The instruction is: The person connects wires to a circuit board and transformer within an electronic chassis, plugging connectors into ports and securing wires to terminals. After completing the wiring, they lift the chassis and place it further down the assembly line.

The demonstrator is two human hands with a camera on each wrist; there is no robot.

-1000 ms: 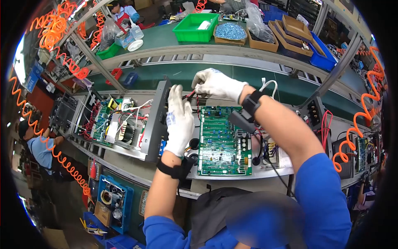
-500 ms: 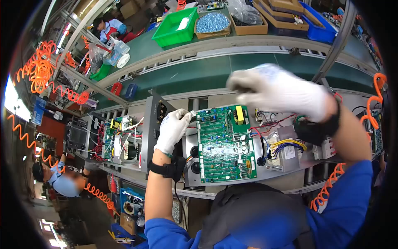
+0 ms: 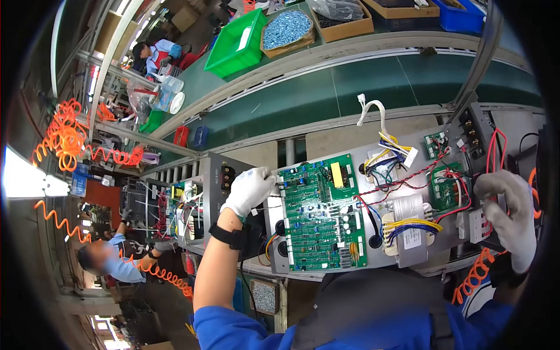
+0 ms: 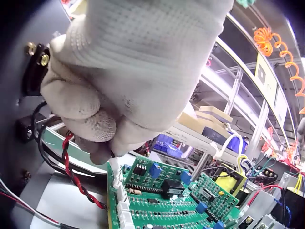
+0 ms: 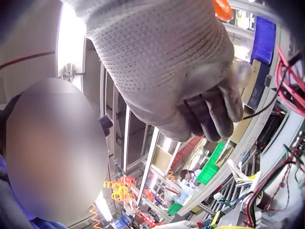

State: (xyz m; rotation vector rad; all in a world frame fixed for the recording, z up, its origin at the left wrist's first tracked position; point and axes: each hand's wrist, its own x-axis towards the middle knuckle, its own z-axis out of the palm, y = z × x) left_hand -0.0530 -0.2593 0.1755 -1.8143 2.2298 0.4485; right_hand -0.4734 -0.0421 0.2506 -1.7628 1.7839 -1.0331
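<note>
Left hand (image 3: 249, 189), gloved: fingertips (image 4: 97, 126) pinched tight on the white connector (image 4: 116, 177) at the top left corner of the green circuit board (image 3: 324, 213). Board lies flat on the metal tray (image 3: 373, 263) on the bench. Right hand (image 3: 510, 219) at the tray's right end, fingers loosely bent; cannot tell whether it grasps anything
</note>
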